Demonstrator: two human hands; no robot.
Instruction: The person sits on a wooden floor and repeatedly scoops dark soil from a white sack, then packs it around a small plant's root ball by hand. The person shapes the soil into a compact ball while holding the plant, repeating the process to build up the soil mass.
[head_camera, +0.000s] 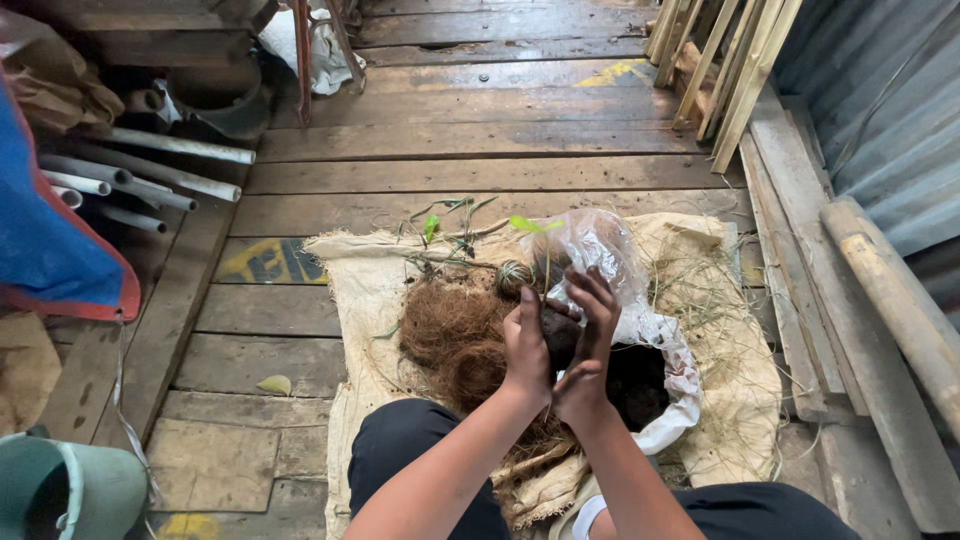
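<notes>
The person sits on the wooden floor (470, 140) with both arms stretched out in front. The left hand (525, 345) and the right hand (590, 340) are pressed close together around a dark ball of soil (560, 335). The left hand cups it from the left side, with the fingers curled up behind it. The right hand wraps over the top and the right side, with its fingers spread wide. The ball is round and lumpy, so it has no clear long side and does not point any way that I can tell. Most of it is hidden by the hands. It is held up just above a brown cloth sack (370, 300) that lies flat on the boards. Right under the hands, a little to the left, is a fluffy heap of brown coconut fibre (450, 335). Just to the right is a white bag (670, 395), open at the top, with black soil (635, 385) inside. Behind the hands lies a clear plastic bag (590, 245), all crumpled. A small round striped ball (512, 277) sits near the fibre, and thin green plant stems (445, 225) lie at the far edge of the sack. Dry straw (700, 290) is scattered on the right part of the sack. Grey pipes (150, 170) lie far off on the left, next to a blue sheet (45, 230). Long wooden sticks (725, 70) lean against the metal wall (880, 110) on the right.
</notes>
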